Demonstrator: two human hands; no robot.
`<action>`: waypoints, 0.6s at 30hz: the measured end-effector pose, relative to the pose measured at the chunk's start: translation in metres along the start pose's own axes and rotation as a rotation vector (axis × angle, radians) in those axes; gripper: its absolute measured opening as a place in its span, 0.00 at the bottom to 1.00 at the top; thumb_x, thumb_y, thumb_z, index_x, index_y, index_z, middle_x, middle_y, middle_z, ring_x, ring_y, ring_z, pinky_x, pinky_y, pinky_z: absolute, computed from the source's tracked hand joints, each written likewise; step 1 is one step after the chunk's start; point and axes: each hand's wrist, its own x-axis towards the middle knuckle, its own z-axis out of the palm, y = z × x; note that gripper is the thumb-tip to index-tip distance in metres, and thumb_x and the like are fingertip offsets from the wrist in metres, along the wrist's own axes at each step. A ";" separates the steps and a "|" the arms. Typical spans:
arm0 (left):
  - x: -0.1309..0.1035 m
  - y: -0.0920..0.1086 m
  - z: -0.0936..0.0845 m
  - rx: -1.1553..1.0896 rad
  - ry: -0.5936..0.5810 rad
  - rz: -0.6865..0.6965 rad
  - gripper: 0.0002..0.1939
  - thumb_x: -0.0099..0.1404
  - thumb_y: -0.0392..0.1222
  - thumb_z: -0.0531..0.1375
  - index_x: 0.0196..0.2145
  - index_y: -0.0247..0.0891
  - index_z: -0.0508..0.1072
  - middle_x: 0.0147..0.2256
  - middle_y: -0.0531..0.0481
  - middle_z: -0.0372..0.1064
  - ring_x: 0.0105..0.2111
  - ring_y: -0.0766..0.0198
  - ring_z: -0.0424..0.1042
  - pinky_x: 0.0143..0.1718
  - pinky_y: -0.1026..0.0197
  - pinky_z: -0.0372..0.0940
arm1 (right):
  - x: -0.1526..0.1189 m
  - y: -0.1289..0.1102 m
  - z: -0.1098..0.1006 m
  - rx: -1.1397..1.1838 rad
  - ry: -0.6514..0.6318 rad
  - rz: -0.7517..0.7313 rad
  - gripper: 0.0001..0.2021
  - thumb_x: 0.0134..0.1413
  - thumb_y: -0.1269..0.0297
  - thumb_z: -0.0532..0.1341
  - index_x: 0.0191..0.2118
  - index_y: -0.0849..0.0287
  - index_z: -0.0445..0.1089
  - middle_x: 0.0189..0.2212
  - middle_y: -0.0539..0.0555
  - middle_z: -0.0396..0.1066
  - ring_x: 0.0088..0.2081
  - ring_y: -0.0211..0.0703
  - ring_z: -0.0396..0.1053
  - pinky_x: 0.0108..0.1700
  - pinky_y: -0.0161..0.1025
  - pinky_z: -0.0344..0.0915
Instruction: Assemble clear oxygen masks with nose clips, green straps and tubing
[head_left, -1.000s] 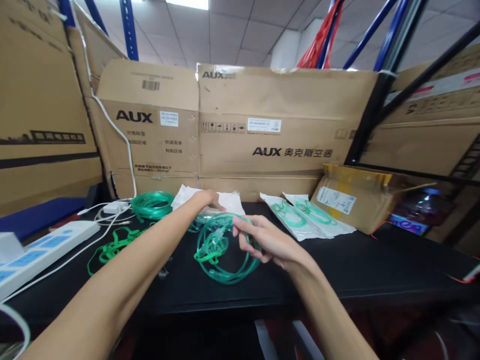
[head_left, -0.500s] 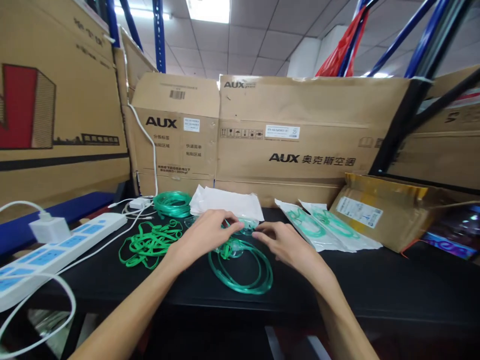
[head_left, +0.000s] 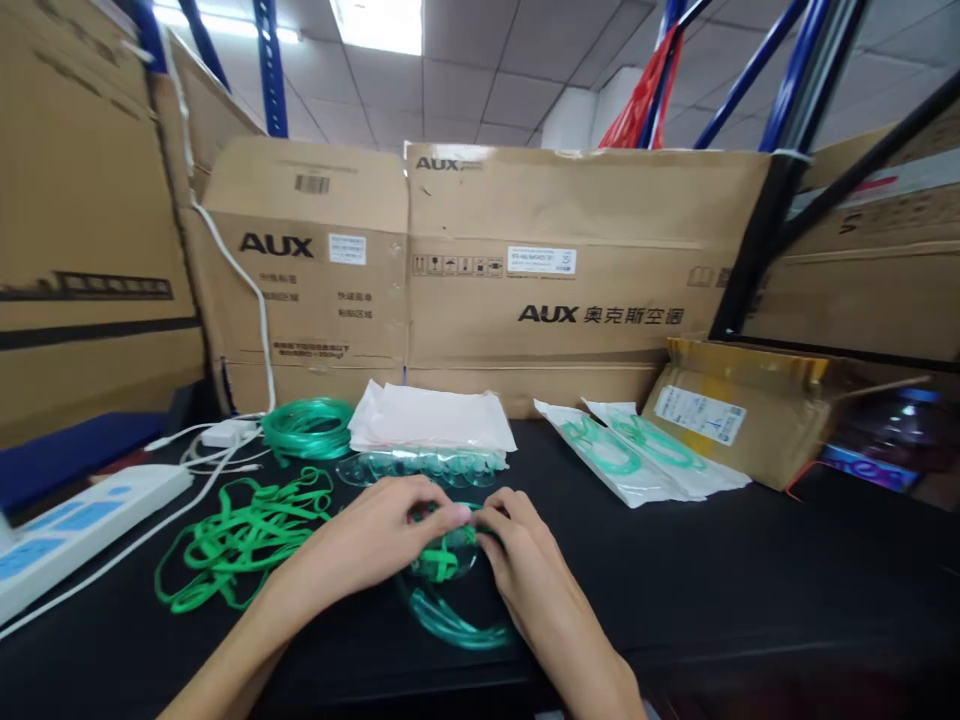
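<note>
My left hand (head_left: 397,525) is closed on the left side of a clear oxygen mask (head_left: 466,562), thumb and fingers at its upper part. From the right, my right hand (head_left: 517,555) pinches the same mask, and the fingertips of both hands nearly meet. A green elastic strap (head_left: 439,564) is bunched on the mask, below my left thumb. Coiled green tubing (head_left: 459,630) lies on the table under my hands, partly hidden by them. Left of my left forearm is a loose pile of green elastic straps (head_left: 240,540). Behind my hands sits a row of clear masks (head_left: 427,466).
White pouches (head_left: 431,418) lie behind the mask row, beside a coil of green tubing (head_left: 306,428). Two pouches with green tubing (head_left: 600,450) lie right, near a cardboard box (head_left: 750,415). A power strip (head_left: 90,515) and white cables are left. Large cartons (head_left: 585,205) wall the back.
Both hands have come nearer me and closer together, closing on the mask above the coiled tubing. The view has shifted to the right.
</note>
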 end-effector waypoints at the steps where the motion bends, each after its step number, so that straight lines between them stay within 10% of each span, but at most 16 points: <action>1: 0.002 0.000 0.001 -0.015 0.010 -0.028 0.24 0.70 0.64 0.52 0.42 0.46 0.80 0.40 0.52 0.78 0.39 0.57 0.73 0.41 0.60 0.62 | -0.001 -0.001 -0.001 -0.005 -0.002 0.004 0.12 0.62 0.79 0.56 0.37 0.55 0.73 0.39 0.55 0.71 0.41 0.49 0.70 0.42 0.43 0.69; 9: 0.020 -0.002 0.002 -0.156 -0.330 -0.128 0.27 0.67 0.67 0.52 0.31 0.41 0.76 0.24 0.55 0.63 0.24 0.64 0.60 0.26 0.63 0.50 | -0.002 -0.001 -0.002 0.021 -0.013 0.030 0.12 0.66 0.77 0.52 0.38 0.52 0.67 0.34 0.52 0.71 0.38 0.48 0.70 0.39 0.43 0.67; 18: 0.012 0.000 0.009 -0.042 -0.185 -0.104 0.18 0.69 0.52 0.52 0.32 0.42 0.76 0.27 0.56 0.71 0.29 0.61 0.69 0.29 0.63 0.56 | -0.022 0.017 0.012 0.071 0.126 -0.011 0.13 0.67 0.71 0.56 0.52 0.46 0.68 0.47 0.52 0.76 0.54 0.51 0.72 0.50 0.46 0.72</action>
